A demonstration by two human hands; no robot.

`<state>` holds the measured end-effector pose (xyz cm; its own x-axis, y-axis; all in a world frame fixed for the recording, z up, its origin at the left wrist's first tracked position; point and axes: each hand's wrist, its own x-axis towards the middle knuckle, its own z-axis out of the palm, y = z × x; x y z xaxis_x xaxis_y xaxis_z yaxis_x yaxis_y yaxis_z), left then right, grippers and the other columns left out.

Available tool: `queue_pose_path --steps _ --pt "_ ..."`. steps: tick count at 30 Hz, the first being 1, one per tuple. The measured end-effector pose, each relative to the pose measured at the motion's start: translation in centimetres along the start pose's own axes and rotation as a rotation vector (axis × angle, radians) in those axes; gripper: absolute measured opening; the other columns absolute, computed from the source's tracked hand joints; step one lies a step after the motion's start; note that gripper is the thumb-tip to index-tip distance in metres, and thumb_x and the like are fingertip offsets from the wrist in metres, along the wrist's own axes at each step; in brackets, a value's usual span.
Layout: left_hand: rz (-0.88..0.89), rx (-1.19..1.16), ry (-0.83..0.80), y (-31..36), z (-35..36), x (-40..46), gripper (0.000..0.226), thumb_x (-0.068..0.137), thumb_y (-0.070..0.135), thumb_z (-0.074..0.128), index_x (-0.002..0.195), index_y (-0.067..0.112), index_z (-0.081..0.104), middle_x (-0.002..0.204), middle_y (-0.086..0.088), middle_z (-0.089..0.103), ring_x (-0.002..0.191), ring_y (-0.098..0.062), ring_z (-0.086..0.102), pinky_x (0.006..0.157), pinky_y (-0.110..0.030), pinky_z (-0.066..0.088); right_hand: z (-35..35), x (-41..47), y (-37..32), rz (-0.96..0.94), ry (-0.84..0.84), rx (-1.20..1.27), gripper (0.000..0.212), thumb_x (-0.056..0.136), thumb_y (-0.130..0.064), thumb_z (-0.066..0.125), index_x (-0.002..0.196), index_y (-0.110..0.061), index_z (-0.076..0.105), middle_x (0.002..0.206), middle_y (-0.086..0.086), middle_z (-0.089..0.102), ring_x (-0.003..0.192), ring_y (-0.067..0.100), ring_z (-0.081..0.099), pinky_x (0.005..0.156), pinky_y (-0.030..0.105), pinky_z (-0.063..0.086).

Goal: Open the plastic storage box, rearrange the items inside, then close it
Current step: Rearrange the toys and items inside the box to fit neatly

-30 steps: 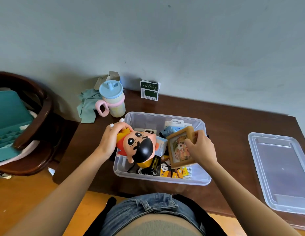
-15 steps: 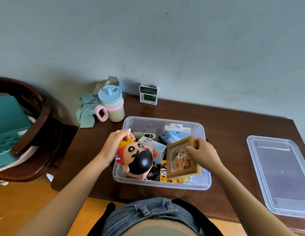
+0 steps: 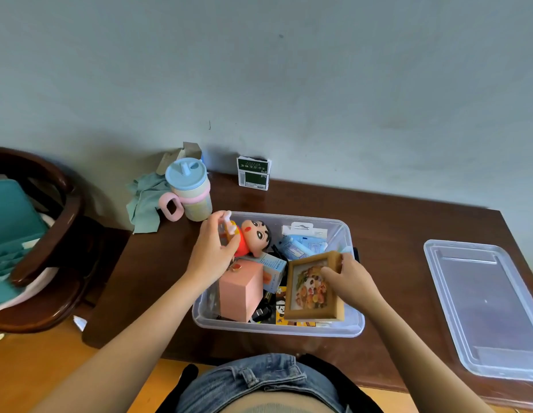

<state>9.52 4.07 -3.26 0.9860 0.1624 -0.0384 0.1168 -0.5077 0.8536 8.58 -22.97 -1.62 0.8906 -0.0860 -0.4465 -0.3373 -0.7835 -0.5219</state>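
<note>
Head view: left hand (image 3: 210, 254) is gripping the red-shirted cartoon doll (image 3: 253, 237) over the clear plastic storage box (image 3: 345, 327); right hand (image 3: 350, 280) is pinching the small wooden picture frame (image 3: 311, 289) inside it.

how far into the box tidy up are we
Opening looks done: the lid lies on the table right of the storage box. Rearranging is in hand: the left hand holds the cartoon doll, the right hand holds the picture frame. Closing remains.
</note>
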Motion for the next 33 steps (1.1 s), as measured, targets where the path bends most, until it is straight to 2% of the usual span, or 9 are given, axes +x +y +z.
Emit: queue_pose_path --steps 5,8,10,13,19,22,25,29,33 --pt "0.229 0.253 0.229 1.8 0.1 -0.6 0.053 0.084 0.01 0.067 0.132 0.005 0.045 0.128 -0.015 0.045 0.121 -0.025 0.042 0.101 -0.034 0.038 -2.4 -0.1 0.1 -0.068 0.124 0.07 0.016 0.083 -0.031 0.053 0.093 -0.021 0.047 0.08 -0.009 0.058 0.07 0.006 0.057 0.05 0.024 0.039" --pt "0.386 0.145 0.096 3.4 0.4 -0.2 0.027 0.087 0.009 0.064 0.114 0.008 0.06 0.116 -0.005 0.054 0.11 -0.02 0.053 0.099 -0.042 0.043 -3.9 -0.2 -0.3 -0.182 0.077 0.26 0.007 0.084 -0.017 0.055 0.09 -0.02 0.051 0.079 -0.007 0.061 0.071 0.008 0.061 0.054 0.019 0.045" --pt "0.278 -0.024 -0.181 4.8 1.3 -0.2 0.019 0.09 0.017 0.063 0.108 0.021 0.062 0.112 0.007 0.055 0.105 -0.017 0.058 0.097 -0.046 0.045 -4.7 -0.5 -1.1 -0.252 -0.044 0.457 0.012 0.086 -0.007 0.054 0.092 -0.018 0.056 0.08 -0.003 0.065 0.076 0.015 0.066 0.062 0.024 0.051" --pt "0.077 -0.273 -0.488 6.3 2.7 0.0 0.025 0.088 0.026 0.064 0.111 0.028 0.057 0.103 0.012 0.061 0.104 -0.007 0.061 0.083 -0.022 0.052 -4.9 -0.7 -2.7 -0.308 -0.236 0.684 0.02 0.089 -0.004 0.055 0.101 -0.018 0.063 0.086 -0.002 0.07 0.081 0.015 0.07 0.065 0.024 0.054" --pt "-0.138 -0.48 -0.489 5.8 2.3 0.7 0.023 0.078 0.025 0.074 0.1 0.021 0.067 0.09 -0.001 0.074 0.086 -0.015 0.071 0.068 -0.025 0.056 -3.6 -0.5 -4.1 -0.241 -0.259 0.792 0.032 0.096 -0.04 0.049 0.079 -0.028 0.074 0.082 0.002 0.074 0.077 0.016 0.072 0.065 0.023 0.056" --pt "-0.185 -0.491 -0.412 4.8 1.9 0.6 0.021 0.082 0.027 0.071 0.1 0.018 0.068 0.09 -0.003 0.074 0.085 -0.017 0.071 0.065 -0.024 0.055 -2.5 0.2 -2.9 -0.162 -0.217 0.618 0.044 0.101 -0.034 0.037 0.074 -0.021 0.069 0.071 0.006 0.068 0.06 0.008 0.065 0.058 0.018 0.053" --pt "-0.3 -0.573 -0.29 3.5 1.8 0.5 0.026 0.085 0.028 0.069 0.107 0.013 0.067 0.106 -0.018 0.067 0.093 -0.03 0.068 0.073 -0.038 0.056 -0.7 1.3 -1.2 -0.067 -0.203 0.099 0.028 0.098 -0.018 0.037 0.095 -0.005 0.062 0.081 0.012 0.066 0.06 0.013 0.06 0.06 0.027 0.052" --pt "-0.357 -0.71 -0.12 2.3 1.8 -0.1 0.022 0.086 0.027 0.067 0.105 0.016 0.066 0.104 -0.013 0.067 0.088 -0.026 0.067 0.074 -0.042 0.053 1.0 1.6 -0.8 -0.105 -0.26 -0.379 0.04 0.094 -0.037 0.05 0.116 -0.003 0.054 0.105 0.013 0.065 0.086 0.024 0.061 0.073 0.034 0.049" --pt "-0.356 -0.808 -0.039 1.7 2.0 -0.3 0.026 0.088 0.021 0.065 0.112 0.016 0.06 0.098 -0.003 0.071 0.089 -0.019 0.071 0.076 -0.041 0.057 2.5 1.4 -1.0 -0.045 -0.362 -0.507 0.056 0.086 -0.055 0.056 0.115 -0.007 0.05 0.083 0.0 0.055 0.079 0.02 0.058 0.058 0.026 0.046"
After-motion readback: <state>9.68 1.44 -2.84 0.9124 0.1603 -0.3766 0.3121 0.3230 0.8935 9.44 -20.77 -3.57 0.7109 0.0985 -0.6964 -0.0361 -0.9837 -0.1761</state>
